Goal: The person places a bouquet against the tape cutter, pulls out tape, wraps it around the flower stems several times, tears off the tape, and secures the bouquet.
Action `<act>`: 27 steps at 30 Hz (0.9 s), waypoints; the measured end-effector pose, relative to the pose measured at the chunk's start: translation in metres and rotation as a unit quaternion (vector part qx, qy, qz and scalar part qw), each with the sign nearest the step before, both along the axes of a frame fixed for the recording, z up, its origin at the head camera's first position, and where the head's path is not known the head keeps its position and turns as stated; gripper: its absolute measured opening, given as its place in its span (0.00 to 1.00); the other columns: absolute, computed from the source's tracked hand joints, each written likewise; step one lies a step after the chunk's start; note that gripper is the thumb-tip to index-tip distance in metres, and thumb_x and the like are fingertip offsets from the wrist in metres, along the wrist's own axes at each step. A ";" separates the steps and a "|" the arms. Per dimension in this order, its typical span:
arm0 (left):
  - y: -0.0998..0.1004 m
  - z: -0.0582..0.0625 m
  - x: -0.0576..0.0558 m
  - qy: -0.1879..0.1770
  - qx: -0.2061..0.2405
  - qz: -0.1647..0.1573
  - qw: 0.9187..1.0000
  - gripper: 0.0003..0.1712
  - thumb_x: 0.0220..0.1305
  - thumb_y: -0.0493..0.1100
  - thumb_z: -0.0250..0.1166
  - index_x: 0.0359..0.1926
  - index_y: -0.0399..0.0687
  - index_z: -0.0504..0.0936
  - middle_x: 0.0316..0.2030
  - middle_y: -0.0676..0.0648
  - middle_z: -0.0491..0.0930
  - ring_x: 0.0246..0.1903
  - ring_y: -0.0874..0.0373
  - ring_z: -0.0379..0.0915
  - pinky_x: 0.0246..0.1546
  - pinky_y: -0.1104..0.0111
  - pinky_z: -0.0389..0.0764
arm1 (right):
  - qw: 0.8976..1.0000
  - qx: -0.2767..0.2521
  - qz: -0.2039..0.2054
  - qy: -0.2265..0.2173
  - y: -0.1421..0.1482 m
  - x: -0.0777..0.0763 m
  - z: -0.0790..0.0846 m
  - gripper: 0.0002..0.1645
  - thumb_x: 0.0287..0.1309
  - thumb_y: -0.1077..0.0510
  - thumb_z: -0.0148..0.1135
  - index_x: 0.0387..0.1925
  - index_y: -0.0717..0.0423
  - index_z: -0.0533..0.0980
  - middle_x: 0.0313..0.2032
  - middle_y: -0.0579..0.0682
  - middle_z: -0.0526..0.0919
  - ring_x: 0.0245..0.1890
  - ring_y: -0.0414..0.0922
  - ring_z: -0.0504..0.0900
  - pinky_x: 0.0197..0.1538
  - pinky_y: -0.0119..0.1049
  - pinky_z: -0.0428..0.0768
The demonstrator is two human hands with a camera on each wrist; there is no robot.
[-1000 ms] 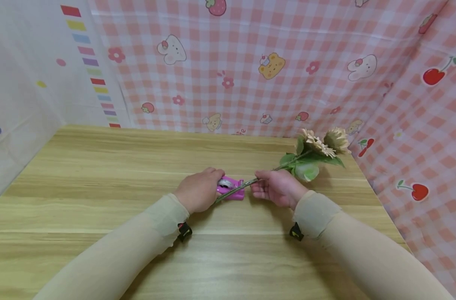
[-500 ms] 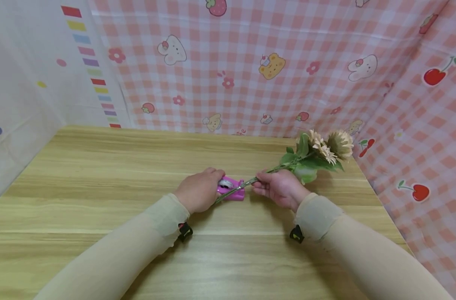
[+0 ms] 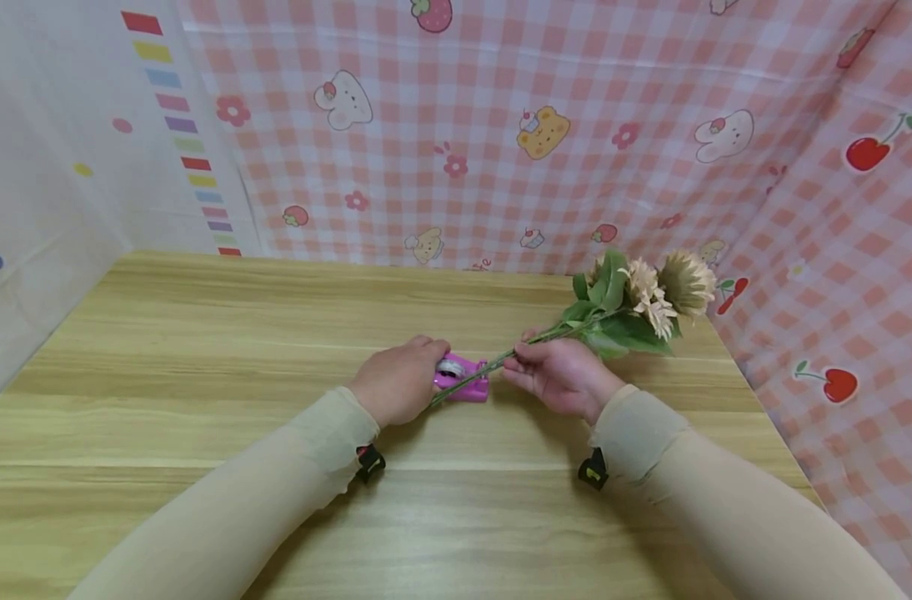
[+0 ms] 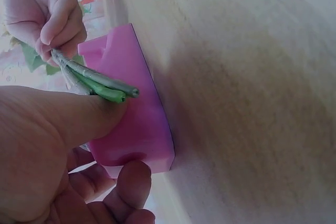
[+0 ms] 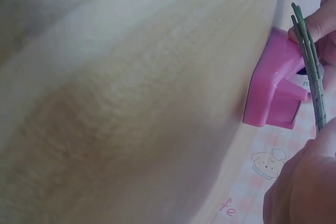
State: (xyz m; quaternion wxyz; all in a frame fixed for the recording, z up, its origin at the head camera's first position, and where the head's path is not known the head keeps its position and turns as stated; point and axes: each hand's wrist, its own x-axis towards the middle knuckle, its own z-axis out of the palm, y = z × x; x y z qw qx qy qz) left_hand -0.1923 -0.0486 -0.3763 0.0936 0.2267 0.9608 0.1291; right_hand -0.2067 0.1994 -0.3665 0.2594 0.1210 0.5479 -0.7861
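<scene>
My left hand [image 3: 399, 379] grips the near-left end of a pink tape dispenser [image 3: 473, 389] standing on the table. In the left wrist view the thumb lies along the side of the dispenser [image 4: 139, 124], fingers curled at its end. A roll of tape [image 3: 450, 367] sits in it. My right hand [image 3: 564, 375] pinches a bundle of green flower stems [image 5: 312, 69] between thumb and fingers. Those stems slant over the dispenser, their cut ends [image 4: 123, 95] close to my left thumb. Beyond the right hand spread the pale artificial flowers [image 3: 684, 283] and green leaves [image 3: 628, 332].
The wood-grain table [image 3: 276, 308] extends around both hands. A pink checked cloth [image 3: 396, 150] hangs behind it and along the right side. On the left hangs a white cloth [image 3: 43, 192] with coloured dots.
The flower bundle has turned in my right hand; its blooms and leaves have shifted a little to the right and upward. My left hand and the tape dispenser have stayed in place.
</scene>
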 end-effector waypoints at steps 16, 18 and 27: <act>0.001 0.002 0.001 -0.003 -0.003 0.000 1.000 0.32 0.76 0.38 0.57 0.78 0.45 0.67 0.73 0.42 0.73 0.69 0.46 0.75 0.64 0.51 0.83 | 0.999 0.045 -0.011 0.009 -0.006 -0.002 -0.001 0.15 0.77 0.64 0.54 0.31 0.53 0.76 0.33 0.48 0.86 0.33 0.40 0.84 0.49 0.34 0.90; 0.002 0.001 0.001 -0.003 -0.005 0.000 1.000 0.32 0.76 0.38 0.57 0.78 0.45 0.67 0.72 0.42 0.73 0.69 0.46 0.75 0.64 0.51 0.83 | 0.998 0.059 -0.006 0.013 -0.007 -0.001 -0.003 0.12 0.77 0.66 0.53 0.34 0.56 0.77 0.33 0.48 0.87 0.33 0.40 0.85 0.48 0.32 0.90; 0.001 0.002 0.002 -0.003 -0.008 0.000 1.000 0.32 0.76 0.39 0.58 0.78 0.46 0.67 0.72 0.42 0.73 0.69 0.46 0.75 0.64 0.51 0.83 | 0.995 0.100 -0.004 0.006 -0.011 -0.001 -0.001 0.05 0.79 0.65 0.48 0.41 0.57 0.69 0.34 0.49 0.84 0.33 0.40 0.82 0.43 0.30 0.88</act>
